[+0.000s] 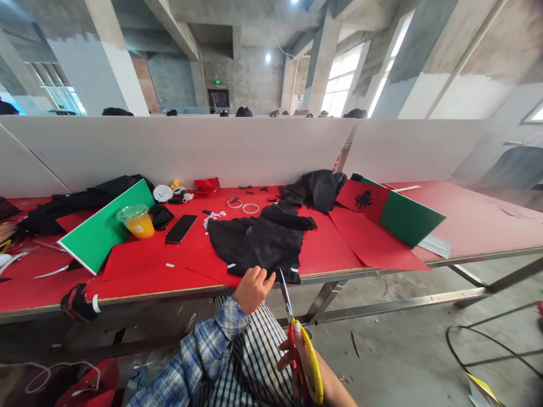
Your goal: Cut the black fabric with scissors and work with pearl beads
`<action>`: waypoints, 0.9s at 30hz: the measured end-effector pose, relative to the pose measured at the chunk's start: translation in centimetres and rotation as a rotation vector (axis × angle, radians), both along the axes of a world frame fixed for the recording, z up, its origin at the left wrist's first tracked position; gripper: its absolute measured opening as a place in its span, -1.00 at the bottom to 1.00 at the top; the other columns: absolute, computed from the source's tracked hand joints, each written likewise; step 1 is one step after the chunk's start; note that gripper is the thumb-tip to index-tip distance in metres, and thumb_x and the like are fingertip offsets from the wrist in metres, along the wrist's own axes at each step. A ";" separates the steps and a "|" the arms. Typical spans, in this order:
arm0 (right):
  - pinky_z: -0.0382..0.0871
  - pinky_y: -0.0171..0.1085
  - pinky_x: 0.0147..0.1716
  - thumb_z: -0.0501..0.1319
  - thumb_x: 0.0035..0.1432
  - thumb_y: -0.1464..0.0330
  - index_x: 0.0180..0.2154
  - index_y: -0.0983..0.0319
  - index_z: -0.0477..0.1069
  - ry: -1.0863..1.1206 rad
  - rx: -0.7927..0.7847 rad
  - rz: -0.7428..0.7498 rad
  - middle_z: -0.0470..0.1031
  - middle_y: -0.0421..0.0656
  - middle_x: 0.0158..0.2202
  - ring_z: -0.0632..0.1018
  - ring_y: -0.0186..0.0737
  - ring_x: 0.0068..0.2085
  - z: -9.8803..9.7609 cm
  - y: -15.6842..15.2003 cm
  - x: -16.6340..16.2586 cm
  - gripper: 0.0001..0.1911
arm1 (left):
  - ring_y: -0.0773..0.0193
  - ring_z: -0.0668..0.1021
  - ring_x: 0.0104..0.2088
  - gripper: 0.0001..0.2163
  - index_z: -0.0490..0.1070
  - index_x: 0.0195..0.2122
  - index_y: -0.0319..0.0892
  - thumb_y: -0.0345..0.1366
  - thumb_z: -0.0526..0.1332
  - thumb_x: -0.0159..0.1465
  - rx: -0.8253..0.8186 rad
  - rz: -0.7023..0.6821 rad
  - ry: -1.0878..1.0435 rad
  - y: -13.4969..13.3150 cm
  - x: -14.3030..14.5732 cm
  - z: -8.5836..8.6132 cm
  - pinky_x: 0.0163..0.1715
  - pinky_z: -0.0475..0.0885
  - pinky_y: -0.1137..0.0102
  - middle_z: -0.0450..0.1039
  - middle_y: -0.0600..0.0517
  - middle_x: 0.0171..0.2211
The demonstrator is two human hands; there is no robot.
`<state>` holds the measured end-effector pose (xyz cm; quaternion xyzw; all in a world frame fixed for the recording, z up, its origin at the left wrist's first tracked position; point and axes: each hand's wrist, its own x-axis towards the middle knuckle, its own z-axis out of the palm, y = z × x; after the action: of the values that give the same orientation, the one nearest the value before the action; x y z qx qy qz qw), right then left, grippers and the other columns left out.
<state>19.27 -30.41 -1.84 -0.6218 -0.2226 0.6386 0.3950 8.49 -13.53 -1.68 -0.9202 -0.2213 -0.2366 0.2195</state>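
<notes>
A piece of black fabric [265, 240] lies crumpled on the red table [466, 220] and hangs a little over its front edge. My left hand [252, 288] is closed, pinching the fabric's near edge. My right hand [303, 364] grips scissors [297, 333] with red and yellow handles. The blades point up toward the fabric edge, just right of my left hand. Below my hands is my lap in striped cloth.
A green board [104, 229] leans at the left beside a plastic cup of orange drink [138, 220] and a black phone [181, 228]. Red sheets, another green board [409, 219], more black fabric [318, 189], rings and scraps lie about. White partitions stand behind the table.
</notes>
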 end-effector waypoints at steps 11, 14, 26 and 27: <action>0.08 -0.40 -0.79 -0.28 -0.07 -0.33 -0.27 0.25 0.17 0.023 -0.010 0.031 0.50 -0.12 -0.59 0.32 -0.39 -0.78 -1.3 0.3 -0.3 -0.18 | 0.22 0.37 -0.34 -0.90 0.44 -0.26 -0.27 -0.46 0.15 0.26 0.054 -0.121 -0.193 -0.6 2.1 -0.7 -0.36 0.21 0.32 0.36 -0.01 -0.40; 0.08 -0.38 -0.79 -0.26 -0.06 -0.33 -0.18 0.29 0.16 0.042 0.014 0.018 0.51 -0.09 -0.57 0.35 -0.34 -0.78 -1.9 0.3 -0.7 -0.15 | 0.22 0.37 -0.36 -0.91 0.43 -0.28 -0.26 -0.46 0.14 0.26 0.052 -0.094 -0.208 -0.9 2.3 -1.1 -0.36 0.19 0.31 0.34 -0.01 -0.44; 0.09 -0.38 -0.79 -0.12 -0.36 -0.44 -0.28 0.22 0.17 0.083 0.006 -0.079 0.46 -0.20 -0.66 0.31 -0.38 -0.78 -1.6 0.4 -2.2 -0.07 | 0.24 0.37 -0.37 -0.89 0.43 -0.26 -0.24 -0.43 0.11 0.29 0.037 -0.059 -0.231 -1.1 2.2 -1.7 -0.34 0.21 0.30 0.36 0.00 -0.45; 0.08 -0.38 -0.79 -0.12 -0.38 -0.45 -0.29 0.22 0.17 0.068 0.003 -0.073 0.45 -0.20 -0.68 0.31 -0.38 -0.79 -1.6 0.4 -2.1 -0.07 | 0.23 0.37 -0.37 -0.88 0.43 -0.25 -0.24 -0.43 0.09 0.30 0.031 -0.067 -0.209 -1.1 2.2 -1.7 -0.34 0.21 0.30 0.36 0.00 -0.45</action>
<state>17.16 -30.06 -3.47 -0.6068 -0.1870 0.6443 0.4263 10.65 -14.61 -3.39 -0.8939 -0.2084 -0.3420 0.2014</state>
